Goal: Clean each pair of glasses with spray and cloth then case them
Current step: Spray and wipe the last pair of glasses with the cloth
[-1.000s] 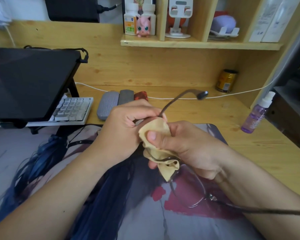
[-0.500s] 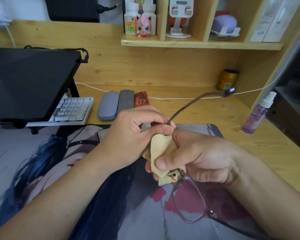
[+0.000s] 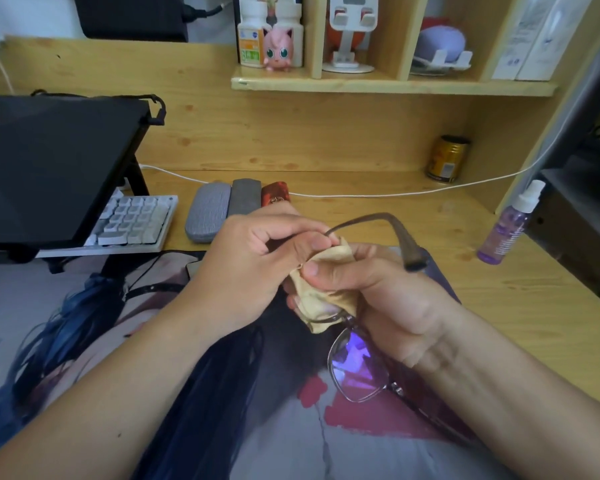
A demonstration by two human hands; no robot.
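Glasses (image 3: 357, 362) are up in our hands over the printed mat (image 3: 274, 438), not on the table (image 3: 534, 306). Our left hand (image 3: 253, 268) has its grip curled round the frame by one temple arm, which arcs off to the right. Our right hand (image 3: 388, 296) pinches the tan cloth (image 3: 326, 292) around one lens, thumb on top; the other lens hangs bare below it. Purple spray bottle (image 3: 510, 226) stands well off right, three cases (image 3: 236, 206) side by side behind our hands.

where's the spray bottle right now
In the head view, the purple spray bottle stands upright at the desk's right edge, nearer than the gold can, untouched by either hand.
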